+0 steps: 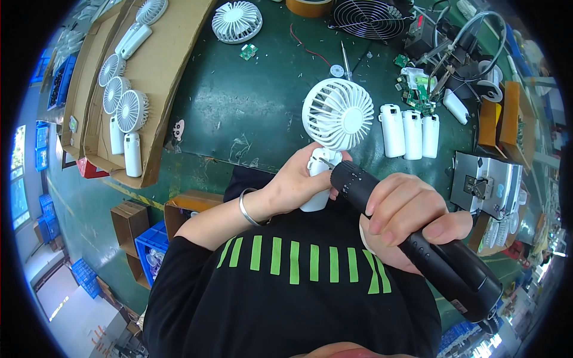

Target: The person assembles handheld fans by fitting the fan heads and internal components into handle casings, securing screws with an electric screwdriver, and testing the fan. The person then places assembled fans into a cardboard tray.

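Observation:
A white handheld fan (338, 113) is held close to my body at the front edge of the green bench. My left hand (295, 182) is closed around its handle (315, 203), just below the round fan head. In my right hand (412, 212) is a black electric screwdriver (444, 262), gripped around its body. Its thin bit points left at the top of the handle, near the joint with the head; whether the tip touches a screw cannot be made out. Three white fan handles (412, 134) stand side by side to the right of the fan.
A cardboard tray (173, 65) with several white fan parts lies at the left. A soldering iron (345, 59) and a black cooling fan (370, 18) are behind the held fan. Green circuit boards (421, 89) are heaped at the right, near a metal device (486, 184).

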`<action>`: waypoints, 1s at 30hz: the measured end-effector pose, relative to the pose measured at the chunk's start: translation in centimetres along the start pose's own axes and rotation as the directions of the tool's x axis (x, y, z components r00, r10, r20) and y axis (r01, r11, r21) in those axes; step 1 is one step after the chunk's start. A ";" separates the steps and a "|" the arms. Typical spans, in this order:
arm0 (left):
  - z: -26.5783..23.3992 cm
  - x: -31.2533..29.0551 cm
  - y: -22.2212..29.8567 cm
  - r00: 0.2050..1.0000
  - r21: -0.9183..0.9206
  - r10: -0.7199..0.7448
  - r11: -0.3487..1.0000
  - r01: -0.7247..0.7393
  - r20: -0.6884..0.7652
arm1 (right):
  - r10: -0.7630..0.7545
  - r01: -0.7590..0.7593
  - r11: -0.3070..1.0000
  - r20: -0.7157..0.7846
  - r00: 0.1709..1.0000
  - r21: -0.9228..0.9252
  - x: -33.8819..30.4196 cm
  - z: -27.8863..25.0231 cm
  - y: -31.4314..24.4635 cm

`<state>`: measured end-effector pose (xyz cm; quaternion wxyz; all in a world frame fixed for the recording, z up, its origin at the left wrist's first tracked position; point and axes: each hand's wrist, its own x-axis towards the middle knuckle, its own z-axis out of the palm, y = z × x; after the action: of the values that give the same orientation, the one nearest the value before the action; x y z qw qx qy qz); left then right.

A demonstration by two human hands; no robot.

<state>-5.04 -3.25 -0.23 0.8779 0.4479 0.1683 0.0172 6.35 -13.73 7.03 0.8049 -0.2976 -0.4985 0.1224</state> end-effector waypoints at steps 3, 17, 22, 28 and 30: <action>0.1 0.0 0.0 1.000 0.013 -0.019 1.000 0.019 0.015 | 0.003 -0.003 1.000 0.016 1.000 0.016 0.1 -0.3 -0.2; -0.1 0.3 -1.1 0.998 -0.015 -0.053 0.998 0.053 0.018 | 0.026 -0.025 1.000 0.144 0.989 -0.008 0.1 -1.3 -0.1; 0.5 0.7 -1.1 0.997 -0.118 -0.059 0.992 0.054 -0.045 | 0.004 0.008 0.998 0.195 0.981 -0.065 -0.2 -1.7 -1.1; 0.8 0.4 0.1 0.998 -0.264 -0.045 0.964 0.029 -0.054 | 0.021 -0.010 0.990 0.079 0.997 -0.140 -0.3 -1.6 -2.4; 0.8 0.7 0.1 0.999 -0.253 -0.029 0.967 0.023 -0.021 | 0.078 -0.083 0.992 -0.047 0.996 -0.092 -0.1 -1.4 -2.7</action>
<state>-4.15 -3.70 0.06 0.9258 0.3301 0.1812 0.0325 7.20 -16.43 8.10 0.7951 -0.3576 -0.4737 0.1247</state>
